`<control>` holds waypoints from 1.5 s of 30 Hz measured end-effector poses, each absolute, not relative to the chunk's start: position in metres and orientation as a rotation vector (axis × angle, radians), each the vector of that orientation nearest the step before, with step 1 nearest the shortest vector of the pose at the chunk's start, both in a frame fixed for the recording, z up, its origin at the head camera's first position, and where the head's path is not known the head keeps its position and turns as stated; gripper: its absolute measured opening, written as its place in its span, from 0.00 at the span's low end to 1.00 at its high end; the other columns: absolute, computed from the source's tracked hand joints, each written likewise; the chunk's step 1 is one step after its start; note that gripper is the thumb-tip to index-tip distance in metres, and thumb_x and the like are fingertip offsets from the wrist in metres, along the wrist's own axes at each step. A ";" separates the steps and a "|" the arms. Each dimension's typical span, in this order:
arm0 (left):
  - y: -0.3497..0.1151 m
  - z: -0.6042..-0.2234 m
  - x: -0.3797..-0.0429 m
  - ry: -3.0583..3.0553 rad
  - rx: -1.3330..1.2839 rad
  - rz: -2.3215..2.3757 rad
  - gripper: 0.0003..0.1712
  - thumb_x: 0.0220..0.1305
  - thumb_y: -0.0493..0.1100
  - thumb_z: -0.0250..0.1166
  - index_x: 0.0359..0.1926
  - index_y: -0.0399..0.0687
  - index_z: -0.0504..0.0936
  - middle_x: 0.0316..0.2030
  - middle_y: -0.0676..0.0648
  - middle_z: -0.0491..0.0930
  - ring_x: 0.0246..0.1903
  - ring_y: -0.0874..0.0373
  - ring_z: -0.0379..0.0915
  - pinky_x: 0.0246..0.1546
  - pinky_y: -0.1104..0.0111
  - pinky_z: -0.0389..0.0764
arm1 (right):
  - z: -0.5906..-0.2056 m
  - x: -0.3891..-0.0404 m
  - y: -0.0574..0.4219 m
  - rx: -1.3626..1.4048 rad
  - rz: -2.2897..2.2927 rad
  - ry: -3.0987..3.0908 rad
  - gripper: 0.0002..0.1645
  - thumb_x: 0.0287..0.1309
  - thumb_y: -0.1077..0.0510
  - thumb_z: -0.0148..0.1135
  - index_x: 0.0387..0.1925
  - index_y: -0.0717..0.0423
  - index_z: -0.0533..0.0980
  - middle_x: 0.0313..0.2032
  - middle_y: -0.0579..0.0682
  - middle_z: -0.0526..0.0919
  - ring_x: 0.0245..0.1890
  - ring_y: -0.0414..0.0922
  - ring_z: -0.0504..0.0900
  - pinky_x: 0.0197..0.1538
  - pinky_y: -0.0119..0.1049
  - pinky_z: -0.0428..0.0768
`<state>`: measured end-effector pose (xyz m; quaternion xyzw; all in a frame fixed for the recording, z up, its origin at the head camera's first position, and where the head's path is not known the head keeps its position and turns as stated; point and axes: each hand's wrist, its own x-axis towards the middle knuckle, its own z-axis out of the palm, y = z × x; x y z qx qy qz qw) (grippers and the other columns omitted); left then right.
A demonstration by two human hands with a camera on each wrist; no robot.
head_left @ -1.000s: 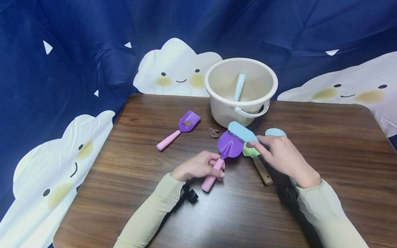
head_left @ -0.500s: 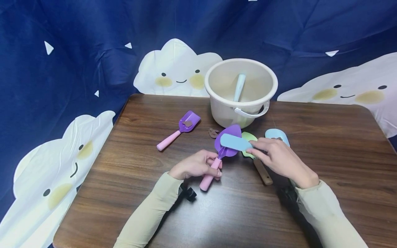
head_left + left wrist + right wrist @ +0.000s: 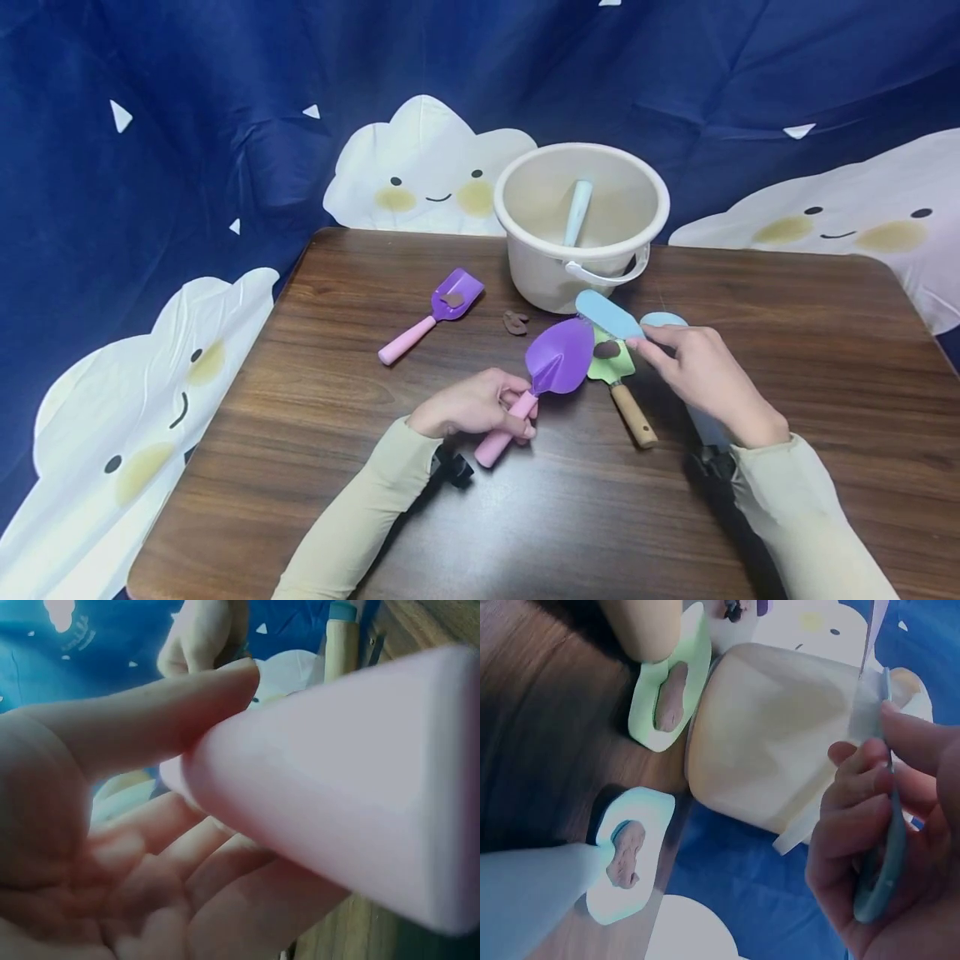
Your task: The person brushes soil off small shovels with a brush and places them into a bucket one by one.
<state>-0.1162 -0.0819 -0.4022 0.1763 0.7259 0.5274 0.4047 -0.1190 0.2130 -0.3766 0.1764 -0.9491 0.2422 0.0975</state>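
My left hand (image 3: pixel 480 404) grips the pink handle of a purple hand trowel (image 3: pixel 560 354), raised above the table. In the left wrist view the pink handle (image 3: pixel 330 780) lies between thumb and fingers. My right hand (image 3: pixel 708 375) pinches a light blue brush (image 3: pixel 606 314), whose bristle side is by the tip of the purple blade. Below the brush lies a green trowel (image 3: pixel 632 413) with a wooden handle and a brown lump (image 3: pixel 607 350) on its blade. A light blue trowel (image 3: pixel 641 802), also with a brown lump (image 3: pixel 627 855), lies partly hidden under my right hand.
A cream bucket (image 3: pixel 547 271) stands at the back, a pale blue handle (image 3: pixel 578 212) leaning inside it. Left of it lie a purple scoop (image 3: pixel 408 340) holding a brown piece (image 3: pixel 452 300) and a loose brown lump (image 3: pixel 515 322). A blue cloud-print curtain (image 3: pixel 600 67) hangs behind the table.
The brush was against the purple blade's outer part, went down over its middle, and is now swept up and right past its tip. The trowel has tilted slightly to the right.
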 end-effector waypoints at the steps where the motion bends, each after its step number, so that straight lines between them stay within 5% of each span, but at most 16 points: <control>1: -0.083 -0.402 -0.116 1.849 0.469 1.311 0.14 0.53 0.29 0.69 0.41 0.29 0.78 0.28 0.45 0.85 0.28 0.58 0.83 0.32 0.72 0.82 | -0.377 -0.120 0.214 0.508 0.699 -2.826 0.12 0.64 0.50 0.61 0.37 0.54 0.84 0.23 0.46 0.79 0.25 0.45 0.74 0.32 0.42 0.73; 7: -0.094 -0.391 -0.114 1.876 0.640 1.265 0.15 0.54 0.32 0.70 0.44 0.35 0.81 0.32 0.46 0.86 0.31 0.63 0.82 0.38 0.73 0.81 | -0.380 -0.121 0.222 0.482 0.627 -2.916 0.14 0.64 0.48 0.61 0.24 0.48 0.80 0.15 0.41 0.64 0.21 0.42 0.66 0.27 0.34 0.64; 20: -0.093 -0.349 -0.116 1.773 0.454 1.750 0.23 0.54 0.30 0.68 0.52 0.38 0.77 0.36 0.39 0.86 0.33 0.52 0.85 0.45 0.54 0.84 | -0.375 -0.121 0.223 0.544 0.629 -2.864 0.11 0.63 0.50 0.62 0.27 0.49 0.81 0.14 0.40 0.65 0.21 0.41 0.66 0.27 0.32 0.64; 23: -0.087 -0.343 -0.120 1.766 0.398 1.823 0.21 0.54 0.31 0.68 0.50 0.38 0.77 0.36 0.39 0.86 0.30 0.50 0.84 0.43 0.48 0.83 | -0.372 -0.120 0.226 0.528 0.642 -2.869 0.11 0.63 0.50 0.62 0.33 0.52 0.83 0.17 0.42 0.72 0.23 0.42 0.69 0.29 0.33 0.67; 27: -0.076 -0.338 -0.131 1.807 0.336 1.890 0.20 0.56 0.35 0.70 0.49 0.39 0.76 0.34 0.43 0.86 0.25 0.51 0.82 0.34 0.56 0.86 | -0.369 -0.118 0.231 0.506 0.653 -2.865 0.18 0.62 0.51 0.62 0.43 0.61 0.83 0.28 0.55 0.85 0.28 0.49 0.80 0.33 0.42 0.75; 32: -0.064 -0.332 -0.145 1.850 0.267 1.974 0.19 0.61 0.38 0.67 0.52 0.37 0.76 0.34 0.44 0.84 0.22 0.54 0.80 0.26 0.65 0.83 | -0.366 -0.118 0.236 0.491 0.693 -2.865 0.24 0.63 0.50 0.62 0.48 0.68 0.80 0.42 0.67 0.85 0.41 0.61 0.84 0.43 0.57 0.78; 39: -0.052 -0.326 -0.160 1.835 0.177 2.023 0.17 0.67 0.45 0.62 0.49 0.37 0.78 0.31 0.47 0.82 0.20 0.59 0.76 0.23 0.70 0.80 | -0.362 -0.116 0.238 0.463 0.731 -2.912 0.29 0.63 0.47 0.61 0.50 0.71 0.78 0.46 0.71 0.81 0.47 0.66 0.81 0.46 0.62 0.76; 45: -0.053 -0.317 -0.162 1.571 0.160 2.076 0.16 0.70 0.39 0.56 0.53 0.32 0.74 0.34 0.48 0.77 0.21 0.59 0.73 0.21 0.71 0.79 | -0.360 -0.111 0.241 0.458 0.730 -2.874 0.28 0.62 0.48 0.63 0.49 0.71 0.79 0.45 0.69 0.83 0.47 0.66 0.81 0.47 0.62 0.76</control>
